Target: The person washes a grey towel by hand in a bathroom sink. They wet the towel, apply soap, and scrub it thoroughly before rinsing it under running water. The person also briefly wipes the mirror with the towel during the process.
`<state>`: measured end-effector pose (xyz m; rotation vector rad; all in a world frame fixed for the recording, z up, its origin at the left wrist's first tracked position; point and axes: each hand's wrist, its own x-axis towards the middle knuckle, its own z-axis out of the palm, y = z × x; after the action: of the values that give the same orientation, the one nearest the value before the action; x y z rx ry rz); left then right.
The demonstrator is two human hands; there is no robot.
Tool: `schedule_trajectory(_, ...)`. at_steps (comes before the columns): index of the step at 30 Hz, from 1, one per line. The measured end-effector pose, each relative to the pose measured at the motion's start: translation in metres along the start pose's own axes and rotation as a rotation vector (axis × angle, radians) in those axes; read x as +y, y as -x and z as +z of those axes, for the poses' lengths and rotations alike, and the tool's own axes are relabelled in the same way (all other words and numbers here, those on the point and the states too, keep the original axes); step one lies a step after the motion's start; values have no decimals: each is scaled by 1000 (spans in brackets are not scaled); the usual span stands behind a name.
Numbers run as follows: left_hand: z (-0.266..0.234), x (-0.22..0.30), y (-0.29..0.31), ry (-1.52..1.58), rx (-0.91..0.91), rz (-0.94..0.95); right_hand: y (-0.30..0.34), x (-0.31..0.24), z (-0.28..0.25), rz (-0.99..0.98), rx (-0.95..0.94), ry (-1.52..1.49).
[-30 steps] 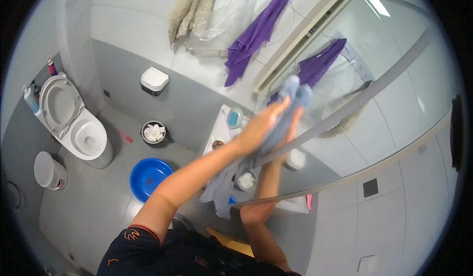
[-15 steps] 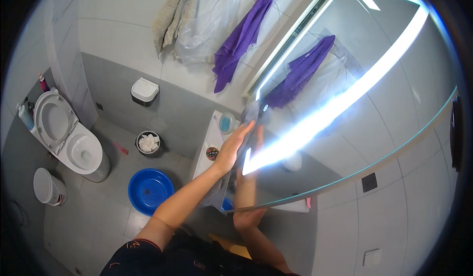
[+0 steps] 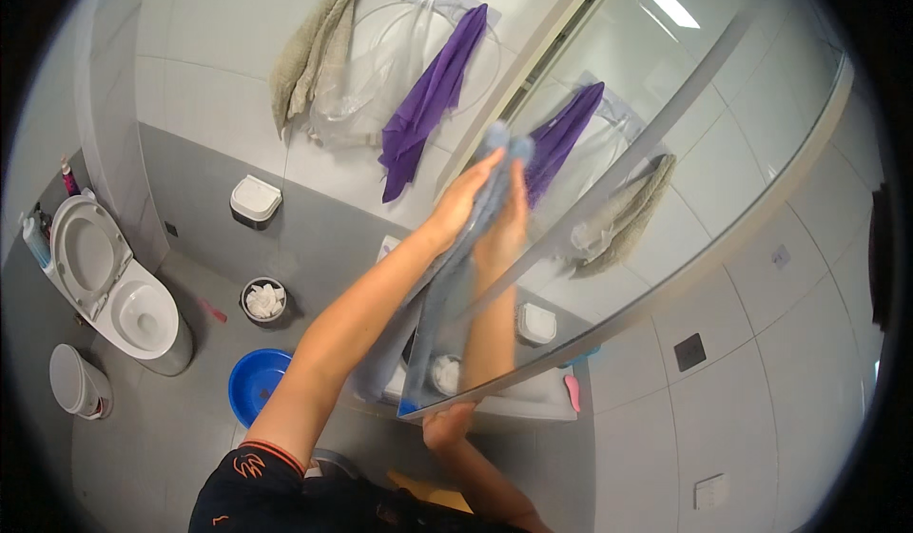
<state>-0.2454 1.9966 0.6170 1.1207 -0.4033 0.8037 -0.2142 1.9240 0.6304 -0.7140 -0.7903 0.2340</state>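
Note:
My left hand presses a grey-blue cloth against the left part of a wall mirror. Its fingers lie stretched along the cloth, which trails down below the palm. Hand and cloth are doubled in the glass. The mirror's light strip is dark. At the mirror's bottom edge is my right hand, its fingers hidden by the mirror, so its grip does not show.
A purple cloth and a beige towel hang on the wall. Below stand a blue basin, a bin with white paper, a toilet and a white bucket. A pink item lies on the counter beneath the mirror.
My left hand has moved upward along the mirror with the cloth. The mirror's bright light strip has gone dark. My right hand has shifted slightly left, still by the lower edge.

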Motion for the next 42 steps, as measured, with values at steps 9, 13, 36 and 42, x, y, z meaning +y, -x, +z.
schedule_trajectory(9,137,189,14,-281,-325,494,232,-40,-24,-184,-96,399)
schedule_trajectory(13,145,181,77,-637,-261,684,272,-32,-74,-18,71,500)
schedule_trajectory(36,158,192,91,-432,-203,409,234,-104,-21,58,-348,409)
schedule_trajectory(42,136,216,150,238,33,59,235,-156,-14,-235,-349,890)
